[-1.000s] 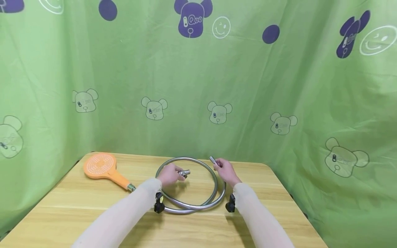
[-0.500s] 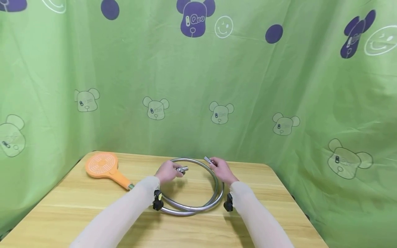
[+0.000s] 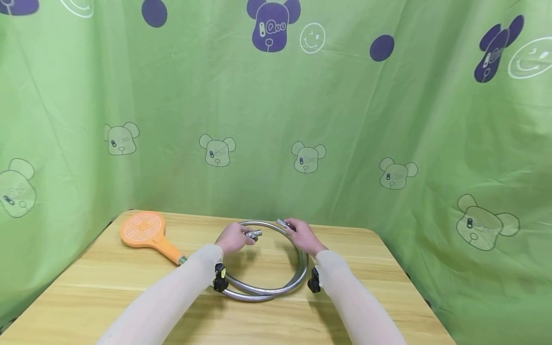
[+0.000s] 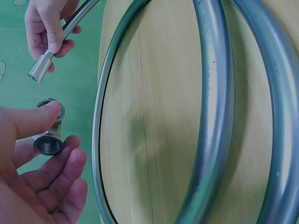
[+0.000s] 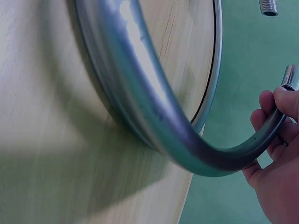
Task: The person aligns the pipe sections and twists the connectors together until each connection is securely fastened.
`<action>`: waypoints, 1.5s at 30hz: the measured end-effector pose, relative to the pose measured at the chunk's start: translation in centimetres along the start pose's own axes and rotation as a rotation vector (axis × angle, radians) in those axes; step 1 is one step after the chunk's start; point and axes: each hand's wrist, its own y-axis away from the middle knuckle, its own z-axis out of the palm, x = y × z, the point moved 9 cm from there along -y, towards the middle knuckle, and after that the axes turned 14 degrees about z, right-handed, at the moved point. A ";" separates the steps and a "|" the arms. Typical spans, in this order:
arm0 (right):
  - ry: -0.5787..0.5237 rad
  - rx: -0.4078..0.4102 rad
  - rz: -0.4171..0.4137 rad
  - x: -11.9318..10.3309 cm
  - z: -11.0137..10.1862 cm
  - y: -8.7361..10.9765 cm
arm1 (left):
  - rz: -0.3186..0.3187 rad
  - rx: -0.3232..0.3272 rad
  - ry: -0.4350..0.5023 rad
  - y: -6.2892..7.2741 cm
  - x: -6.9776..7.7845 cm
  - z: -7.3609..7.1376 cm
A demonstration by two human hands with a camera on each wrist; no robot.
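My left hand (image 3: pixel 232 238) holds a small metal pipe fitting (image 3: pixel 255 234) over the coil. In the left wrist view, the fitting (image 4: pixel 49 142) shows a round opening with inside threads, and the thumb lies across it. Opposite, my right hand (image 3: pixel 304 235) pinches a silver shower hose (image 3: pixel 276 291) just behind its end connector (image 4: pixel 40 68). That connector points at the fitting, with a short gap between them. The fitting's threaded outer end (image 5: pixel 269 7) shows at the top of the right wrist view. The hose lies in loops on the table below both hands.
An orange shower head (image 3: pixel 142 230) lies face up at the table's back left, a metal piece (image 3: pixel 183 259) at its handle end, partly behind the left sleeve. The wooden table (image 3: pixel 108 306) meets a green curtain (image 3: pixel 258 191) at the back and sides.
My right hand has moved left with the hose end, bringing it closer to the fitting. The left hand has shifted slightly up and left. The shower head lies as before.
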 end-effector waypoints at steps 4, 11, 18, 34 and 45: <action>0.006 -0.036 0.015 -0.1 0.5 0.0 | -0.009 0.003 0.002 0.1 0.1 -0.1; 0.062 -0.080 -0.001 -0.6 1.1 -0.3 | -0.020 0.020 0.021 0.0 0.2 -0.4; 0.131 -0.146 -0.007 -0.5 1.5 -0.2 | -0.007 0.027 0.035 -0.4 0.3 -0.1; 0.232 -0.199 -0.085 -2.3 2.7 -0.1 | -0.001 0.011 0.042 -1.2 0.1 -0.2; 0.248 -0.226 -0.099 -2.6 3.6 -0.2 | -0.004 -0.014 0.032 -0.9 0.1 -0.7</action>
